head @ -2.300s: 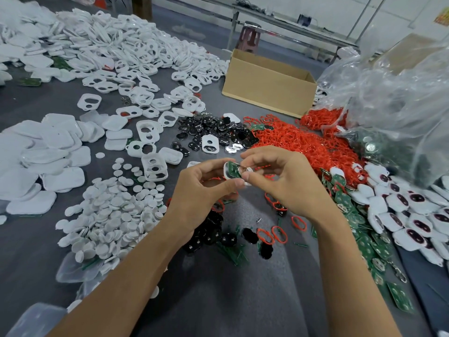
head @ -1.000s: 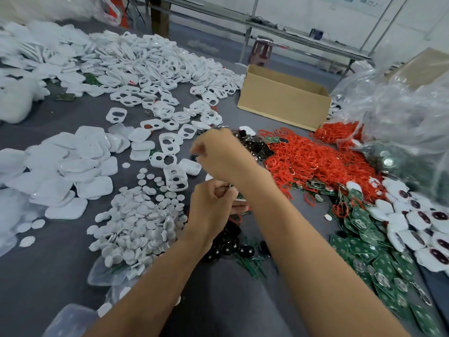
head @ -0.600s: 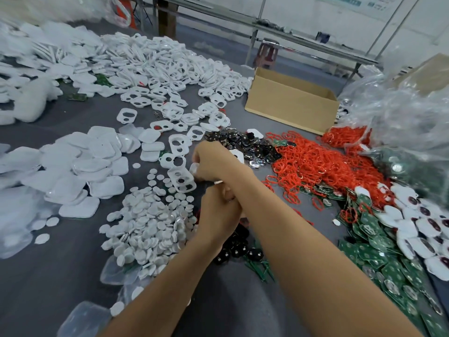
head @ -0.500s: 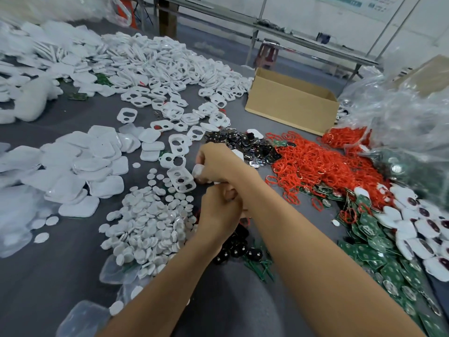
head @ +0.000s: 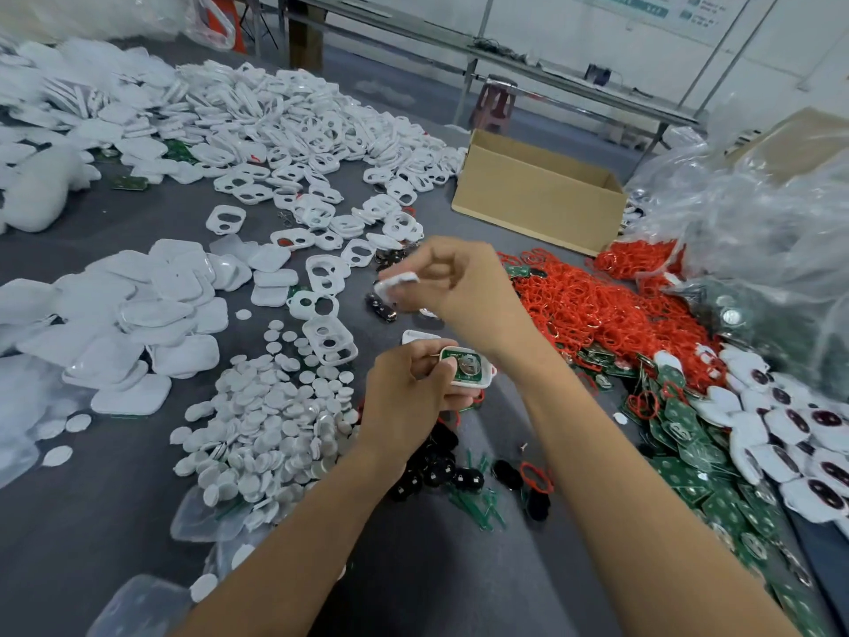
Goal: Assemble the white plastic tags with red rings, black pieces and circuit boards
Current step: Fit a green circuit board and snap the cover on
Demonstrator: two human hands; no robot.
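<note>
Now, far on the left, a big heap of flat white covers [head: 138, 324] lies on the grey table [head: 92, 521]. Next to it sits a pile of small round white discs [head: 271, 425]. Behind them is a wide spread of white frames [head: 321, 144] with holes in them. Near the middle, the left hand [head: 409, 397] has its fingers and thumb curled round a white tag [head: 466, 383]. A green circuit board [head: 461, 360] with a round silver part sits inside the tag, face up. The tag is held up off the table, just right of the discs. A little higher, the right hand [head: 455, 282] pinches a small white piece [head: 396, 283] between its thumb and fingers, and its other fingers are curled in. The two hands are close together. Under the left wrist lie some black pieces [head: 436, 471], with a few loose red loops and thin green bits beside them. Further right stands an open cardboard box [head: 537, 190], and in front of it is a big heap of red rings [head: 597, 305]. Below the rings lie many more green boards [head: 689, 434]. At the far right are white tags [head: 804, 429] with dark spots, and above them sits a big clear plastic bag [head: 758, 241].
</note>
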